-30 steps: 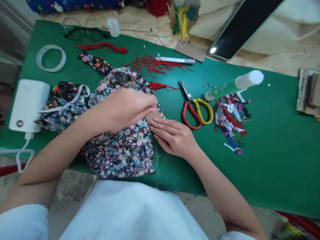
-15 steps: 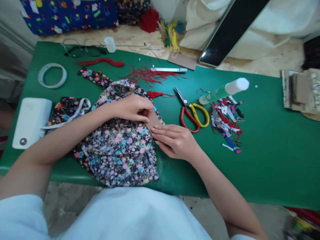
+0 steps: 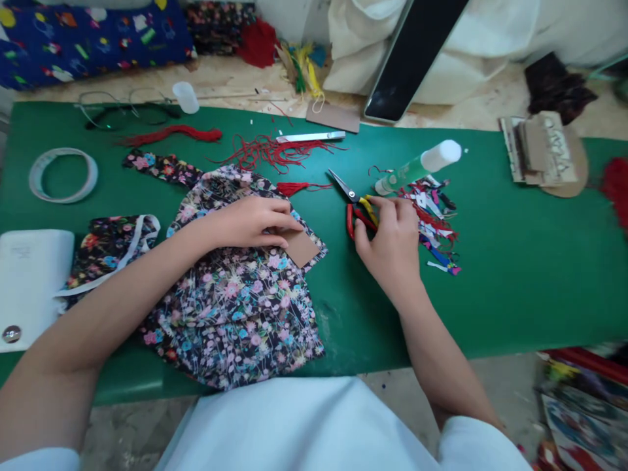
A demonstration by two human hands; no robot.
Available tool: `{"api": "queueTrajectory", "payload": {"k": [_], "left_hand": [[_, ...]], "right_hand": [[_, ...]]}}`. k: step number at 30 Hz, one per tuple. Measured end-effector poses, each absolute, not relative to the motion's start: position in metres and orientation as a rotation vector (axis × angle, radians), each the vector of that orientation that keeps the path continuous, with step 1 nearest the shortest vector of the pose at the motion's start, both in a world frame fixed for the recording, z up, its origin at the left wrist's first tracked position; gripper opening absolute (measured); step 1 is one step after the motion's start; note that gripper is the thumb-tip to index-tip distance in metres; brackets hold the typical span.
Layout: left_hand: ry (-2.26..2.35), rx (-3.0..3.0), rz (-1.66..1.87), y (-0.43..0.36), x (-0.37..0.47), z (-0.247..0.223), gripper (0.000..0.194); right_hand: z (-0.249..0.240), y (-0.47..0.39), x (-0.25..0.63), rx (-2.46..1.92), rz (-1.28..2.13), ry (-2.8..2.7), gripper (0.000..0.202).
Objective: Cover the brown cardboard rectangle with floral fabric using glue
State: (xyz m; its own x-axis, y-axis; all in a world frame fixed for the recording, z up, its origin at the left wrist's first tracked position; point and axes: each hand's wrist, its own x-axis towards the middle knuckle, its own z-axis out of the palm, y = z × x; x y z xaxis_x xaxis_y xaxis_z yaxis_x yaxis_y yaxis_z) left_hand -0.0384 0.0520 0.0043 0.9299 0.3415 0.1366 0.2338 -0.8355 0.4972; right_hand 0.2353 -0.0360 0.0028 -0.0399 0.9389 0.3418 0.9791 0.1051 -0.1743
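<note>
A floral cloth piece (image 3: pixel 245 301) lies spread on the green table mat (image 3: pixel 490 281). My left hand (image 3: pixel 255 222) rests on it, its fingers closed on the edge of a small brown card (image 3: pixel 301 248) that lies on the cloth. Right of the cloth, my right hand (image 3: pixel 390 239) has its fingers and thumb around the red and yellow handles of the scissors (image 3: pixel 350 195). The scissor blades point away to the upper left. Just above the card lies a small red tassel (image 3: pixel 292 188).
A glue bottle (image 3: pixel 422 167) and a heap of scraps (image 3: pixel 436 222) are right of the scissors. Behind are red threads (image 3: pixel 275 154), tweezers (image 3: pixel 311 137) and a tape roll (image 3: pixel 63 175). A white box (image 3: pixel 34 281) and folded floral cloth (image 3: pixel 108 252) sit left.
My right hand has left the brown card and moved right onto the scissor handles. My left hand stays at the card. The camera view has shifted to the right.
</note>
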Motion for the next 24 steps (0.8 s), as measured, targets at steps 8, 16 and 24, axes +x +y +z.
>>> {"api": "queueTrajectory", "payload": {"k": [8, 16, 24], "left_hand": [[0.377, 2.605, 0.351, 0.052, -0.039, 0.002, 0.036], [0.365, 2.594, 0.345, 0.052, -0.040, 0.004, 0.038], [0.432, 2.566, 0.344, 0.051, -0.039, 0.001, 0.035]], "right_hand": [[0.010, -0.026, 0.245, -2.083, 0.133, -2.227, 0.043], [0.037, -0.047, 0.258, -1.827, 0.482, -2.312, 0.017], [0.078, -0.097, 0.252, -1.973, 0.772, -2.870, 0.037]]}}
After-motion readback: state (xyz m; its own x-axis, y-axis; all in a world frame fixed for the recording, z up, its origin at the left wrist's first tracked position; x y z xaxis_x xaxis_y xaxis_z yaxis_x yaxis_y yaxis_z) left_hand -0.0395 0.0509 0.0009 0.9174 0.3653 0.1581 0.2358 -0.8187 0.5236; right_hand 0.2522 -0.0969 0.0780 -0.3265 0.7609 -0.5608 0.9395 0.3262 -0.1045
